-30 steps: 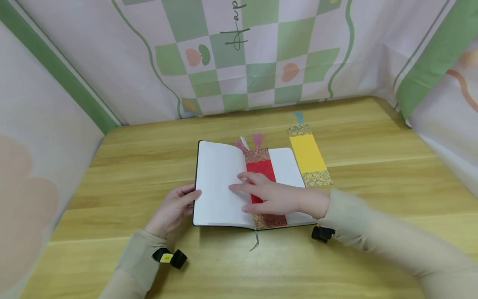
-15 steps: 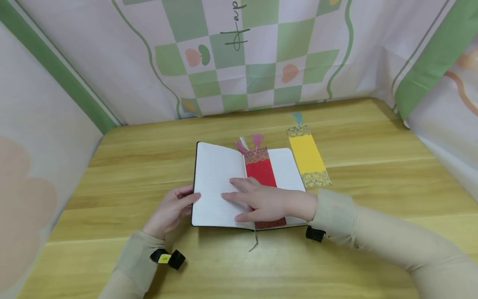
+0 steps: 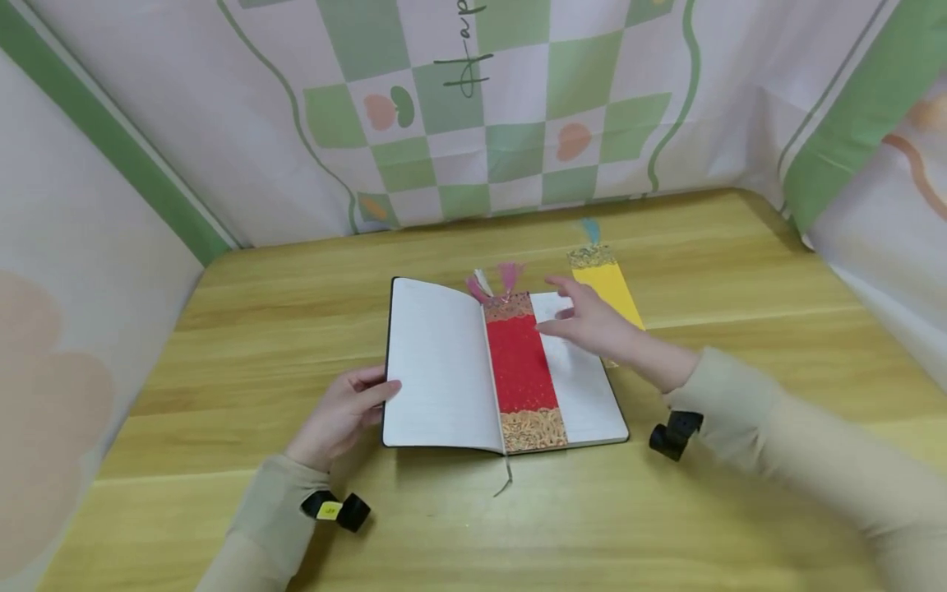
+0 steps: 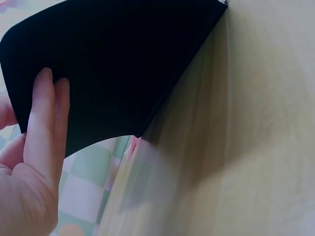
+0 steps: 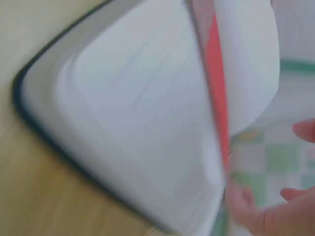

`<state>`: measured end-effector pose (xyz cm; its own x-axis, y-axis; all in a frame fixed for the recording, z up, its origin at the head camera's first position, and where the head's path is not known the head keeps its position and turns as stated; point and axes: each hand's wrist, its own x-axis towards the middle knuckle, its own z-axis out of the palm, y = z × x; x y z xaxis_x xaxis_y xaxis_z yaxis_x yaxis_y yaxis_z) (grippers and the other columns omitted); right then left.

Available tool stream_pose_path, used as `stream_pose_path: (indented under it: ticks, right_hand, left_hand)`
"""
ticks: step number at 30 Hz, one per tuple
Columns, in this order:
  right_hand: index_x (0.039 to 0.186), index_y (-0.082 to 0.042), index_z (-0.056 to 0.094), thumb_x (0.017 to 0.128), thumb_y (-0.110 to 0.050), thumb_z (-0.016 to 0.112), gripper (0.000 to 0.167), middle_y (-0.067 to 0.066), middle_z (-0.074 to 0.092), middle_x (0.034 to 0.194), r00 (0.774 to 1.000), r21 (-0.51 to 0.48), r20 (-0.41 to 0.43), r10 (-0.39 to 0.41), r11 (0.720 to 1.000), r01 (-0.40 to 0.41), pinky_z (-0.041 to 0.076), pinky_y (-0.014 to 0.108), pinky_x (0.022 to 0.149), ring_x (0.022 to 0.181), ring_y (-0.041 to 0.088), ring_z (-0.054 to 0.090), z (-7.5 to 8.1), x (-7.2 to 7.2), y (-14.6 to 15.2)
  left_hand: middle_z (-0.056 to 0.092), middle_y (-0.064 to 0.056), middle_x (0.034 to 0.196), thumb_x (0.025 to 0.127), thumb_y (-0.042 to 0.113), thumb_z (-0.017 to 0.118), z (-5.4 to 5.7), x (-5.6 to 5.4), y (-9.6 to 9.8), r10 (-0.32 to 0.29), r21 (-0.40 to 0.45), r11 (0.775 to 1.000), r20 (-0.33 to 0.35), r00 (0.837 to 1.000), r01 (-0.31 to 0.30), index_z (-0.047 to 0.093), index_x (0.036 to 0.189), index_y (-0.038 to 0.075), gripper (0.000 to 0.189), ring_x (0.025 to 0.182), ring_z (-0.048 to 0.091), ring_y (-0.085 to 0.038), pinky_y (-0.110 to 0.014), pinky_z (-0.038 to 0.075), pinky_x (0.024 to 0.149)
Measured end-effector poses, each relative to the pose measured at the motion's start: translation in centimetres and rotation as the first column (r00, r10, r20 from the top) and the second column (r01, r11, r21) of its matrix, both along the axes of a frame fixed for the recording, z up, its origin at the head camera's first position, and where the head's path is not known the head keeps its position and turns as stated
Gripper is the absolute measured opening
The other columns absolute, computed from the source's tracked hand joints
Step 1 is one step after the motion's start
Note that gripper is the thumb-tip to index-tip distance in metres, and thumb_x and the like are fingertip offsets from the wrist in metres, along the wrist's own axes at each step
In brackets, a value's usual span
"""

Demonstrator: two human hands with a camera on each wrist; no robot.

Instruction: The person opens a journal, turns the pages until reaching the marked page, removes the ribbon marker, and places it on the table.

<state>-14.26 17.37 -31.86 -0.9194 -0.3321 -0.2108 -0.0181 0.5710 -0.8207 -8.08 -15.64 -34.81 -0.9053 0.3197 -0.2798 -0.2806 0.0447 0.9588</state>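
An open black-covered notebook [image 3: 440, 362] lies on the wooden table, its left side raised. My left hand [image 3: 340, 419] pinches that side's outer edge, thumb on the white page. In the left wrist view, the fingers [image 4: 42, 118] of that hand lie against the black cover [image 4: 108, 73]. Along the inner fold, on the right page, rests a red bookmark [image 3: 521, 362] with gold patterned ends. Above the right page hovers my right hand [image 3: 602, 329], fingers parted and holding nothing. It partly hides a yellow bookmark [image 3: 610, 284] beyond the notebook.
Pink and white tassels [image 3: 509, 277] stick out past the notebook's top edge. A blue tassel [image 3: 591, 230] tops the yellow bookmark. A grey ribbon [image 3: 508, 477] trails onto the table [image 3: 459, 534]. A checked curtain [image 3: 510, 156] hangs behind the table's back edge.
My right hand has lifted off the left page and moved right and away from me, uncovering the red bookmark and covering part of the yellow one. The left hand keeps its grip.
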Motion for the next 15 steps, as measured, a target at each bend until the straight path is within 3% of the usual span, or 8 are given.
stream_pose_path:
  ticks: [3,7,12,15]
  right_hand:
    - [0.151,-0.003,0.004,0.096,-0.016,0.051,0.074,0.031,0.019,0.148,0.981,-0.179,0.193,-0.006,0.983,0.041,0.043,0.049,0.1,0.13,0.046,0.036,-0.7,-1.1,1.3]
    - [0.149,0.0,-0.005,0.099,-0.011,0.042,0.069,0.034,0.017,0.148,0.928,-0.345,0.366,0.072,0.937,0.063,0.04,0.05,0.101,0.133,0.049,0.03,-1.5,-1.8,2.2]
    - [0.149,-0.002,-0.003,0.097,-0.004,0.043,0.069,0.034,0.022,0.143,0.886,-0.371,0.446,0.124,0.927,0.057,0.047,0.044,0.096,0.131,0.046,0.036,-2.1,-1.9,1.7]
    - [0.149,-0.004,0.0,0.096,-0.002,0.047,0.071,0.03,0.027,0.138,0.886,-0.345,0.447,0.121,0.937,0.046,0.051,0.04,0.091,0.119,0.038,0.05,-2.4,-1.9,1.0]
  left_hand:
    - [0.064,0.005,0.094,0.096,0.009,0.053,0.1,0.1,0.0,0.005,-0.009,1.0,-0.004,1.0,-0.005,0.051,0.125,-0.013,0.037,0.082,0.062,-0.007,-0.024,0.054,0.074]
    - [0.064,0.005,0.093,0.096,0.008,0.053,0.2,0.2,0.0,0.004,-0.016,1.0,-0.004,1.0,-0.004,0.05,0.126,-0.014,0.038,0.082,0.061,-0.007,-0.023,0.053,0.074]
    - [0.065,0.006,0.093,0.096,0.009,0.052,0.4,0.2,0.1,0.006,-0.01,1.0,0.0,1.0,-0.006,0.05,0.127,-0.014,0.038,0.081,0.06,-0.006,-0.021,0.052,0.072]
    - [0.065,0.006,0.094,0.096,0.009,0.052,0.4,0.2,0.2,0.014,-0.005,1.0,0.01,1.0,-0.014,0.05,0.127,-0.013,0.038,0.081,0.06,-0.006,-0.022,0.053,0.073]
